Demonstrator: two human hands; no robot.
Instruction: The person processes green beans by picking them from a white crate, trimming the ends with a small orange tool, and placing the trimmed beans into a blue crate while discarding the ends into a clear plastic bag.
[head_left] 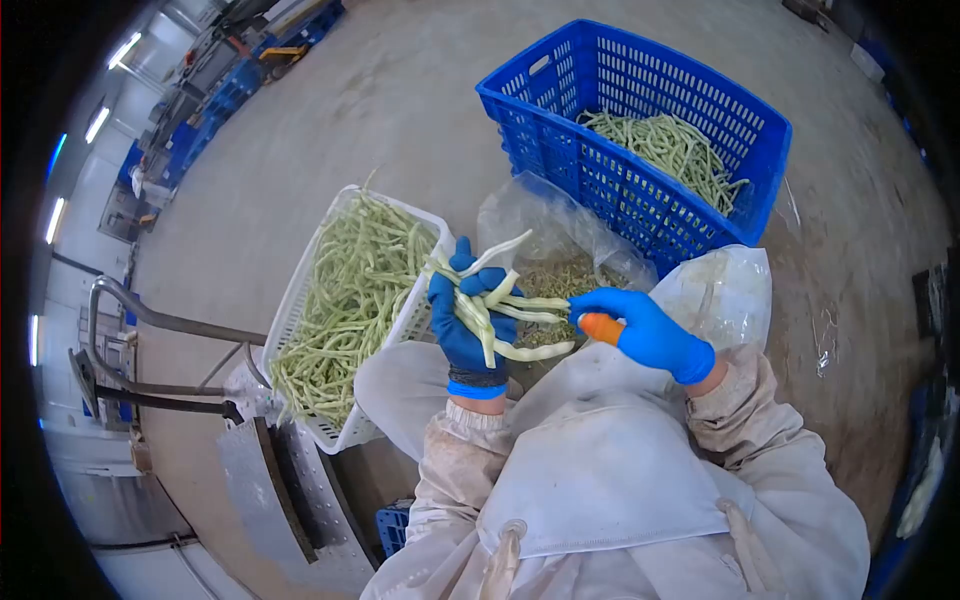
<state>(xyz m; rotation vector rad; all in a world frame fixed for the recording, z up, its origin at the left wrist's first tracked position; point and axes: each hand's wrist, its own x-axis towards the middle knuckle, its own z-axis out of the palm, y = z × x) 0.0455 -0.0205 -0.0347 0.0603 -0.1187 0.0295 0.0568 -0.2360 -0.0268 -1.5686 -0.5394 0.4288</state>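
My left hand [470, 315], in a dark blue glove, is closed round a loose bunch of pale green beans [475, 312]. Their ends stick out on both sides of the fingers. Just to the right, my right hand [650, 325] wears a bright blue glove with an orange cover on the thumb. Its fingertips are pinched together at the tip of one bean [540, 302] from the bunch. Whether a small tool is between those fingers is hidden. Below the hands lies a clear plastic bag [600, 235] with small green trimmings [565, 280] in it.
A white crate [285, 310] heaped with green beans [350, 290] stands at my left. Ahead to the right is a blue crate [640, 190] holding fewer beans [680, 150]. A metal cart handle [180, 320] juts in from the left. My apron [610, 470] covers my lap.
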